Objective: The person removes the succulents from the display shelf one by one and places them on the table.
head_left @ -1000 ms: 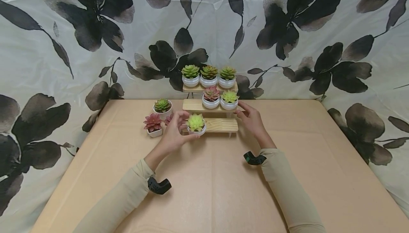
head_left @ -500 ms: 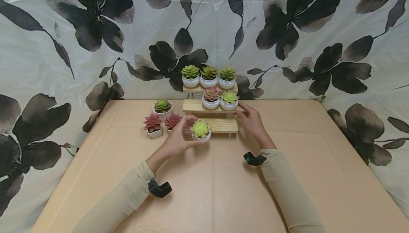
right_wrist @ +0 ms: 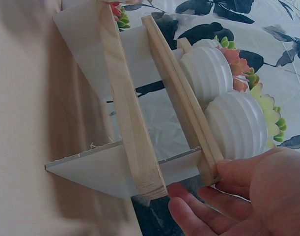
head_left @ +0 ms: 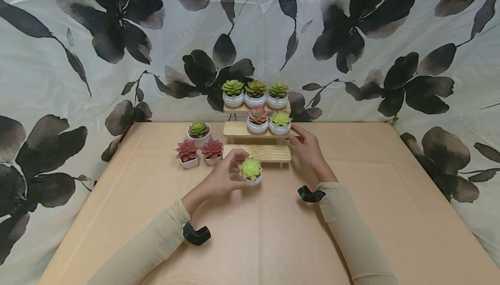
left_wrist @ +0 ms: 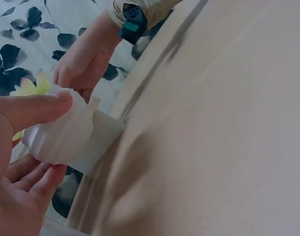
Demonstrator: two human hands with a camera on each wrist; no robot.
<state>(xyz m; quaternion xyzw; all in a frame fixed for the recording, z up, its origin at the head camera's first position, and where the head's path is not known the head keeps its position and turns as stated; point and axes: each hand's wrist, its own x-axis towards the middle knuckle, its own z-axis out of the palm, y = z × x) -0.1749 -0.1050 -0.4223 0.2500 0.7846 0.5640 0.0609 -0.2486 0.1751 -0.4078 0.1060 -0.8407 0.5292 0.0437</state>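
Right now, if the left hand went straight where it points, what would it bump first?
Probably the lowest wooden shelf, just ahead of the left hand and its yellow-green potted succulent; heights are unclear.

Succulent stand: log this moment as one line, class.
left hand: holds yellow-green succulent; right hand: grips middle shelf; top shelf: three succulents

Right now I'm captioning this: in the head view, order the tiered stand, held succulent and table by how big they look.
1. Table
2. Tiered stand
3. Held succulent, clearly smallest
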